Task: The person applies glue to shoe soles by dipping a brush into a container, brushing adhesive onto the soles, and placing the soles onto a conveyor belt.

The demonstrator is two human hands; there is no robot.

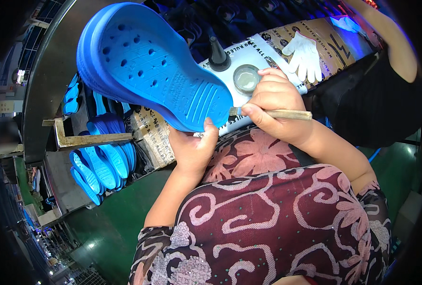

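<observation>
A large blue shoe sole with several holes at its wide end and ridges at its narrow end is tilted up before me. My left hand grips its narrow end from below, the thumb on the near edge. In my right hand is a flat brush with a wooden handle, its bristles touching the sole's narrow end on the right. Just beyond that hand, a round clear dish with greyish contents stands on the white-covered work surface. Beside the dish rises a dark cone-shaped object.
A white glove lies on brown printed wrapping at the right. Several blue soles stand stacked on a lower shelf at the left, by a wooden bar. Another person's arm reaches in at the upper right. A curved metal edge borders the left side.
</observation>
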